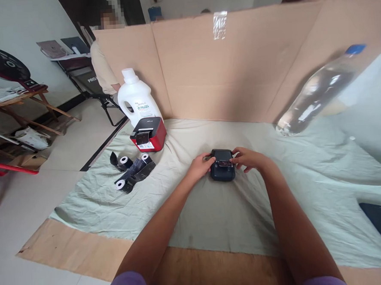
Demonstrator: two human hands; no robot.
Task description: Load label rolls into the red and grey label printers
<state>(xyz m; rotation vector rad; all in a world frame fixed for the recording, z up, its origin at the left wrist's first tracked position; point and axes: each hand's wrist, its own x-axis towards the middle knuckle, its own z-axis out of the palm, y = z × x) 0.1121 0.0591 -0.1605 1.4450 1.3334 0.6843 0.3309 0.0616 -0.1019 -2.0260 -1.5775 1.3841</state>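
Where cloth (208,219) covers wood (87,247), black device (223,174), cardboard (221,76) behind, fan (4,63) beyond

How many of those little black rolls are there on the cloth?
3. The back-left roll, the back-right roll and the front roll lie close together, in front of the red printer. The loose strips could hide more.

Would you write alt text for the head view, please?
A person's left hand and right hand touch opposite sides of a black device on pale green cloth. Three black rolls, a red machine and a white jug are to its left, a clear bottle to its right.
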